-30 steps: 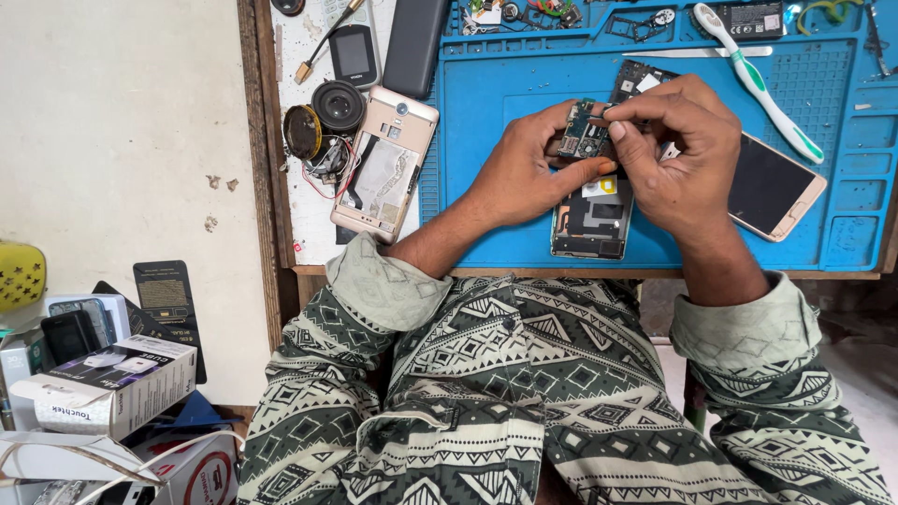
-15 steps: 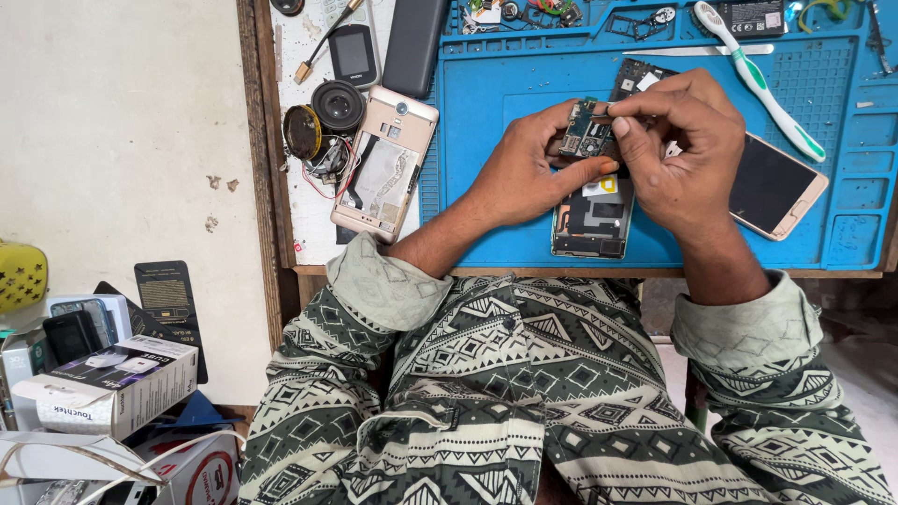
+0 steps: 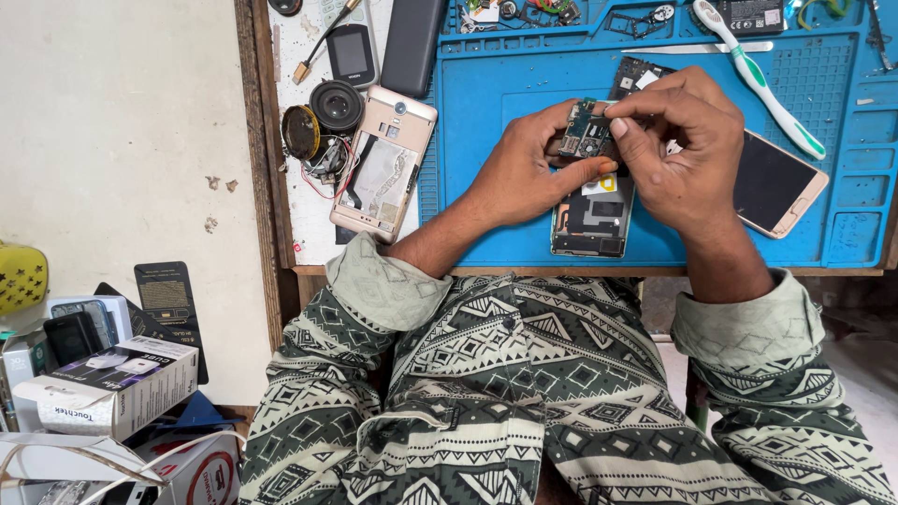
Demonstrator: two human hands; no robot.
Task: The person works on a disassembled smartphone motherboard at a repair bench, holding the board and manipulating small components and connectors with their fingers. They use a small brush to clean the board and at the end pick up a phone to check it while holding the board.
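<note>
A small green circuit board (image 3: 587, 134) is held above the blue work mat (image 3: 486, 187). My left hand (image 3: 524, 173) grips it from the left and below. My right hand (image 3: 681, 150) pinches its upper right edge with thumb and forefinger. Directly under the hands lies an opened phone body (image 3: 591, 217) with its insides showing. A gold phone with a dark screen (image 3: 778, 182) rests just right of my right hand, partly hidden by it.
A gold phone back shell (image 3: 383, 164) lies left of the mat, beside round speaker parts (image 3: 323, 122), a small black device (image 3: 353, 54) and a dark slab (image 3: 412, 42). A green-white toothbrush (image 3: 758, 75) lies at upper right. Boxes (image 3: 112, 383) are stacked on the floor at left.
</note>
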